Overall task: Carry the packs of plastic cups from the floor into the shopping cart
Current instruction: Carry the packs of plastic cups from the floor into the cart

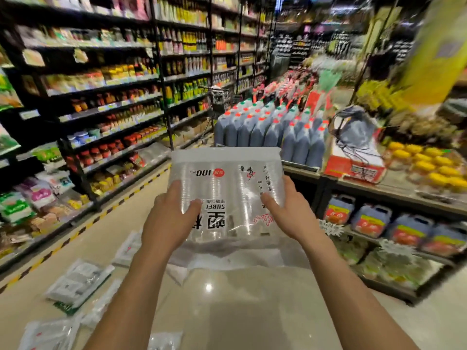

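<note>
A clear pack of plastic cups, printed with black and red characters, is held up at chest height in the middle of the view. My left hand grips its left side with the thumb over the front. My right hand grips its right side the same way. Several more packs of cups lie on the floor at the lower left. A shopping cart stands far down the aisle, blurred and partly hidden by stacked jugs.
Tall stocked shelves line the left side, edged by a yellow-black floor strip. A display of dark jugs and a low shelf unit with yellow-capped jars stand on the right. Glossy tile floor runs between them.
</note>
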Motion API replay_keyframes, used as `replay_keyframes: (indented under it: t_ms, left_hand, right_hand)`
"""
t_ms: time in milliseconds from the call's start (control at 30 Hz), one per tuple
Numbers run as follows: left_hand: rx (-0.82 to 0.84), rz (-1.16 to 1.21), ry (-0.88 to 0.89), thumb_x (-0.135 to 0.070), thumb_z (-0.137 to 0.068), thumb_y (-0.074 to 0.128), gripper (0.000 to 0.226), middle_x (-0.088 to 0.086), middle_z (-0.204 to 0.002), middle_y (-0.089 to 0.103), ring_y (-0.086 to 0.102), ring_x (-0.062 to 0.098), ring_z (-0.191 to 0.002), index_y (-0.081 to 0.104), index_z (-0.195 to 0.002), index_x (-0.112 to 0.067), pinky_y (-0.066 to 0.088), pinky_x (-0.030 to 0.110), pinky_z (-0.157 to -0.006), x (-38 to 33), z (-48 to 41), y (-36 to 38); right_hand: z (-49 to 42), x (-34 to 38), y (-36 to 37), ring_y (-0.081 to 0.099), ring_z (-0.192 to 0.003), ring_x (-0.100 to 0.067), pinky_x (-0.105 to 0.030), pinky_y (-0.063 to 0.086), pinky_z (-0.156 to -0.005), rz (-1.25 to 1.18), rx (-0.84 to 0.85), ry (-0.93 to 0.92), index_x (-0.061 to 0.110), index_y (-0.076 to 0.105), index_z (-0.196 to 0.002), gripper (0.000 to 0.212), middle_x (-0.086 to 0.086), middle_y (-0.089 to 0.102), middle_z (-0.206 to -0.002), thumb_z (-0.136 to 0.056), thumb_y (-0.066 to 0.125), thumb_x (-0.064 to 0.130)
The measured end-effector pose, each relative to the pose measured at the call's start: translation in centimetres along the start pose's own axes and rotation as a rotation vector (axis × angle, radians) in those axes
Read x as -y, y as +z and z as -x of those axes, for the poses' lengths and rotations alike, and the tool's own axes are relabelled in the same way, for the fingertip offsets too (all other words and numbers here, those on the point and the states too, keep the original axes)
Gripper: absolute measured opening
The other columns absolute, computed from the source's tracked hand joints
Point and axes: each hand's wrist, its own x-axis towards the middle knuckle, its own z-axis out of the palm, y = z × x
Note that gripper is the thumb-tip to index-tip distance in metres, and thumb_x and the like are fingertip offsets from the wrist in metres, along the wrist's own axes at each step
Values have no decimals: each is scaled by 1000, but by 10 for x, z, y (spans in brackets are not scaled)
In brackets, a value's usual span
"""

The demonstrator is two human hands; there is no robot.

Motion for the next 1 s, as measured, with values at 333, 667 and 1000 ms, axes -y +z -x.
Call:
replay_keyframes:
  t_ms: [333, 667, 1000]
  left_hand:
    - [214, -35, 286, -55, -89, 47, 54, 14, -116, 58, 58, 36, -101, 34, -134, -28, 50, 40, -77, -156, 21, 77]
    - [413, 10, 543, -55, -92, 45, 62, 16, -122, 53, 57, 34, -106, 28, -145, -27, 47, 38, -82, -363, 117, 217]
    - [560, 103, 756, -57, -91, 44, 67, 12, -139, 46, 50, 32, -121, 23, -147, -28, 44, 42, -92, -589, 241, 371]
  right_hand:
    - [79, -70, -161, 42, -134, -31, -41, 39, -99, 170, -216, 304, 24, 9, -155, 84, -11, 36, -153, -90, 45, 63]
    - [192, -202, -347, 48, -127, -30, -36, 37, -87, 189, -461, 525, 23, 18, -153, 77, -11, 48, -143, -92, 52, 56]
    - [305, -340, -550, 49, -127, -31, -35, 39, -90, 258, -655, 672, 14, 28, -149, 72, -12, 50, -142, -93, 54, 51]
